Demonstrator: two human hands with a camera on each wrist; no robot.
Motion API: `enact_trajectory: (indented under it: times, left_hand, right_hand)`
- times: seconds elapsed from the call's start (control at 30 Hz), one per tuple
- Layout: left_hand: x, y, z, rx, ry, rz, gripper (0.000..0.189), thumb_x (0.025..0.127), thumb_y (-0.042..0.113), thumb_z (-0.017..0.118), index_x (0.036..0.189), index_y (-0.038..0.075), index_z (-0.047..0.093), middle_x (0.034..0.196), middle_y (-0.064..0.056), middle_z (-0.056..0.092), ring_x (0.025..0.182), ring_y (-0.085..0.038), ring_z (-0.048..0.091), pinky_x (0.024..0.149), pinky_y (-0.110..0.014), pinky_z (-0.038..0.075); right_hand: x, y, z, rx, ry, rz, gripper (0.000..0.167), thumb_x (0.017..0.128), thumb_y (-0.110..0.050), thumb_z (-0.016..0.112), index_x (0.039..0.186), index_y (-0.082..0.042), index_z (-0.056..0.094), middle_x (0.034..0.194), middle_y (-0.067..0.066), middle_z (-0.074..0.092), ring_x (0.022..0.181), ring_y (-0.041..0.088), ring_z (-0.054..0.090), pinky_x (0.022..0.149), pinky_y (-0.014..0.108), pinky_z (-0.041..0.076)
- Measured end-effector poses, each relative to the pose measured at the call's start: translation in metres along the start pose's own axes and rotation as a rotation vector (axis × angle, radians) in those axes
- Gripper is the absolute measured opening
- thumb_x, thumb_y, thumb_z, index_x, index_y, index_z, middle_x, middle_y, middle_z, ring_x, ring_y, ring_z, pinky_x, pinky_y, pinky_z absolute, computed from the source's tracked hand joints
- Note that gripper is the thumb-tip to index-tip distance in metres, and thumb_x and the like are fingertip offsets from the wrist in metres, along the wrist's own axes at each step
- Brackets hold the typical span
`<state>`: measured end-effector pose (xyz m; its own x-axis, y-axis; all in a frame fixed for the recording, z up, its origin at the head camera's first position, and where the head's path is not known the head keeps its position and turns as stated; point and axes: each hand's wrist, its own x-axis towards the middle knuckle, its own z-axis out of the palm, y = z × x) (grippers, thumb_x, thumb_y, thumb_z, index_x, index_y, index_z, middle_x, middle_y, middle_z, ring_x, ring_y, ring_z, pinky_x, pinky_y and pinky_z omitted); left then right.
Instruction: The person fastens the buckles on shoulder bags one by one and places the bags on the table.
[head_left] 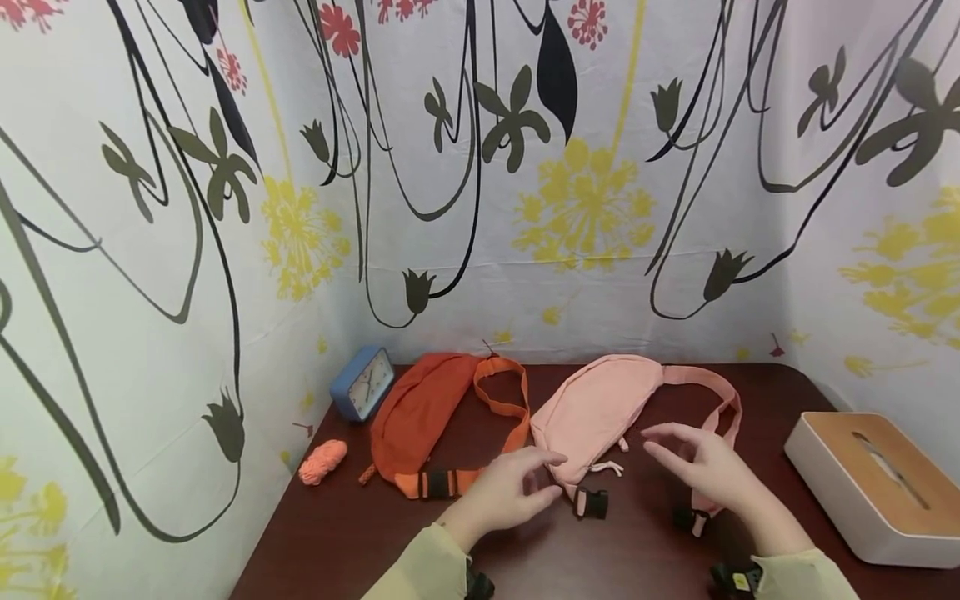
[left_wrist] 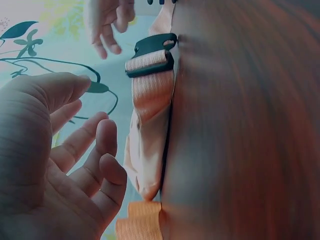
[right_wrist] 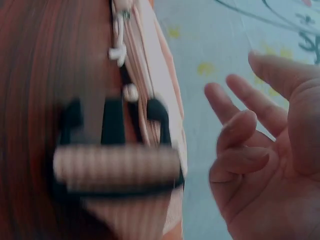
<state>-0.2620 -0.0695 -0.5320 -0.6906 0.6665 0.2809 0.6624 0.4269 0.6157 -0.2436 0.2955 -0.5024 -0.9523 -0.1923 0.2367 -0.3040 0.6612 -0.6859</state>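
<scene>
A pink waist bag (head_left: 592, 408) lies on the dark table, its strap unfastened. At its near end sits a black socket buckle half (head_left: 591, 502), seen closer in the left wrist view as a buckle (left_wrist: 152, 55) on pink webbing. The pronged buckle half (right_wrist: 117, 150) ends the other strap, below my right hand (head_left: 708, 467). That hand hovers with bent fingers and holds nothing. My left hand (head_left: 510, 490) hovers beside the bag's near end, fingers loosely curved and nothing in them. Both hands appear apart from the bag.
An orange waist bag (head_left: 427, 408) with its buckle (head_left: 438, 483) fastened lies on the left. Beyond it are a blue clock (head_left: 363, 383) and a ball of orange yarn (head_left: 323, 462). A white tissue box (head_left: 877, 483) with a wooden top stands at right. Patterned cloth (head_left: 480, 208) surrounds the table.
</scene>
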Motion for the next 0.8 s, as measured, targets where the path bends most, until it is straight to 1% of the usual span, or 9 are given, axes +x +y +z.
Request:
enact_trajectory:
  times: [0.07,0.13,0.23,0.3,0.37,0.47,0.57,0.63,0.8]
  left_hand:
    - [0.004,0.003,0.004,-0.001,-0.014,-0.017,0.046,0.107,0.034,0.073,0.151,0.024,0.065,0.116,0.002,0.075,0.075,0.011,0.056,0.072,-0.013,0.051]
    - [0.007,0.005,0.007,-0.012,-0.027,-0.038,0.046,0.107,0.035,0.074,0.151,0.026,0.065,0.106,0.004,0.075,0.073,0.011,0.056,0.07,-0.013,0.05]
    - [0.012,0.01,0.012,-0.032,-0.051,-0.063,0.048,0.106,0.037,0.075,0.152,0.028,0.064,0.1,0.008,0.074,0.07,0.011,0.056,0.067,-0.013,0.05]
    - [0.014,0.012,0.014,-0.038,-0.069,-0.071,0.049,0.106,0.037,0.075,0.153,0.028,0.064,0.105,0.009,0.078,0.07,0.01,0.056,0.067,-0.013,0.051]
    - [0.016,0.013,0.017,-0.036,-0.084,-0.07,0.051,0.105,0.036,0.076,0.154,0.027,0.064,0.115,0.011,0.08,0.07,0.01,0.057,0.067,-0.013,0.051]
    - [0.02,0.013,0.021,-0.022,-0.1,-0.064,0.051,0.105,0.034,0.076,0.154,0.025,0.064,0.124,0.01,0.081,0.07,0.011,0.057,0.068,-0.012,0.051]
    - [0.022,0.012,0.025,-0.014,-0.116,-0.057,0.05,0.105,0.033,0.076,0.153,0.023,0.065,0.129,0.008,0.08,0.071,0.012,0.058,0.069,-0.011,0.051]
    - [0.023,0.011,0.027,-0.008,-0.125,-0.057,0.049,0.106,0.032,0.076,0.153,0.023,0.066,0.132,0.007,0.08,0.071,0.012,0.058,0.069,-0.01,0.051]
    - [0.027,0.01,0.031,0.059,-0.128,-0.077,0.042,0.105,0.033,0.077,0.146,0.024,0.072,0.113,0.016,0.08,0.069,0.013,0.057,0.068,-0.01,0.049]
  right_hand:
    - [-0.004,0.009,-0.006,0.007,-0.034,0.035,0.028,0.106,-0.035,0.075,0.132,-0.023,0.077,0.081,-0.002,0.07,0.054,0.005,0.045,0.053,0.028,0.043]
    - [-0.008,0.018,-0.01,-0.011,-0.068,0.062,0.032,0.107,-0.039,0.074,0.135,-0.023,0.077,0.105,0.004,0.08,0.065,-0.001,0.053,0.061,0.025,0.047]
    - [-0.013,0.03,-0.015,0.004,-0.115,0.08,0.038,0.107,-0.039,0.073,0.138,-0.018,0.076,0.136,0.009,0.076,0.079,-0.002,0.06,0.069,0.025,0.049]
    - [-0.017,0.038,-0.018,0.052,-0.157,0.068,0.039,0.109,-0.035,0.071,0.141,-0.013,0.073,0.13,0.009,0.077,0.082,0.0,0.066,0.07,0.026,0.054]
    - [-0.02,0.046,-0.022,0.148,-0.207,0.044,0.041,0.109,-0.027,0.071,0.145,-0.007,0.069,0.126,0.005,0.078,0.072,0.008,0.068,0.066,0.03,0.058]
    - [-0.025,0.055,-0.029,0.255,-0.284,-0.052,0.042,0.107,-0.011,0.071,0.147,0.0,0.065,0.122,-0.004,0.079,0.067,0.013,0.072,0.064,0.034,0.062]
    - [-0.03,0.063,-0.035,0.298,-0.348,-0.118,0.045,0.1,-0.001,0.076,0.144,-0.004,0.069,0.118,-0.013,0.081,0.065,0.006,0.067,0.061,0.029,0.058]
    - [-0.033,0.066,-0.037,0.308,-0.394,-0.131,0.046,0.096,0.001,0.08,0.141,-0.006,0.071,0.105,-0.012,0.082,0.06,0.007,0.061,0.056,0.029,0.053]
    - [-0.037,0.071,-0.037,0.306,-0.481,-0.078,0.043,0.094,-0.005,0.085,0.135,-0.001,0.074,0.089,-0.005,0.078,0.06,0.007,0.059,0.056,0.029,0.052]
